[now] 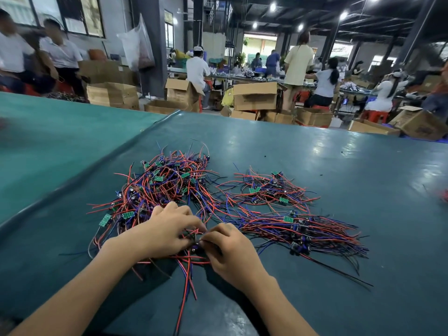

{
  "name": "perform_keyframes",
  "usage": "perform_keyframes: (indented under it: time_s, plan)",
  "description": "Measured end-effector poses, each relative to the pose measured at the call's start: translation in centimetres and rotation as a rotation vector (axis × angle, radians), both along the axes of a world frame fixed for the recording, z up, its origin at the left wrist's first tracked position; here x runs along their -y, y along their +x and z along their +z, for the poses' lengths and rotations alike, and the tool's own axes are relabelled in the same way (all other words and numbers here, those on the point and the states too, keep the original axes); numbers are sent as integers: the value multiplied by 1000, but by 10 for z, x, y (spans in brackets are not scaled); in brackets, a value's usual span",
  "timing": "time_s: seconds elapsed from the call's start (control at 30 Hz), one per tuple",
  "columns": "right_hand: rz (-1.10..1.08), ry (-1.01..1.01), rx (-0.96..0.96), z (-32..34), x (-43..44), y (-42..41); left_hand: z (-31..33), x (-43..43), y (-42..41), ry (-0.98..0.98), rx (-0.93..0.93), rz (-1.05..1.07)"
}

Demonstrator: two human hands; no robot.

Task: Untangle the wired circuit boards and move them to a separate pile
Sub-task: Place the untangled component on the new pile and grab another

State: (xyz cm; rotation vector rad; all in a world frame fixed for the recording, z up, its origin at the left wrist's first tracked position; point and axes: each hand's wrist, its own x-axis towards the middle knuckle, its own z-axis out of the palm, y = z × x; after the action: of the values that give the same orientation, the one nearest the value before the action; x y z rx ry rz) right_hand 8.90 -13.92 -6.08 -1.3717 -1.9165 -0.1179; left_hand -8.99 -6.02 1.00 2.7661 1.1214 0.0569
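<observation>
On the green table [363, 166] the tangled heap [164, 187] of red, blue and black wired circuit boards lies leftmost. At its near edge the left hand [167, 231] and right hand [228, 251] meet, fingers curled, both pinching one wired board [195, 246]. Rightward lie a loose cluster [266, 187] and, nearer, a straightened pile [303, 229]
</observation>
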Motion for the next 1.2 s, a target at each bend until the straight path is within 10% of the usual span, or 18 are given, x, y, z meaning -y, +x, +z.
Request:
perform_keyframes:
  time_s: [0.87, 1.2]
  plan:
    - [18, -100, -34, 9, 11, 2, 1, 15, 22, 1, -180, 85]
    - [-36, -120, 7, 8, 12, 0, 10, 8, 17, -326, -2, 103]
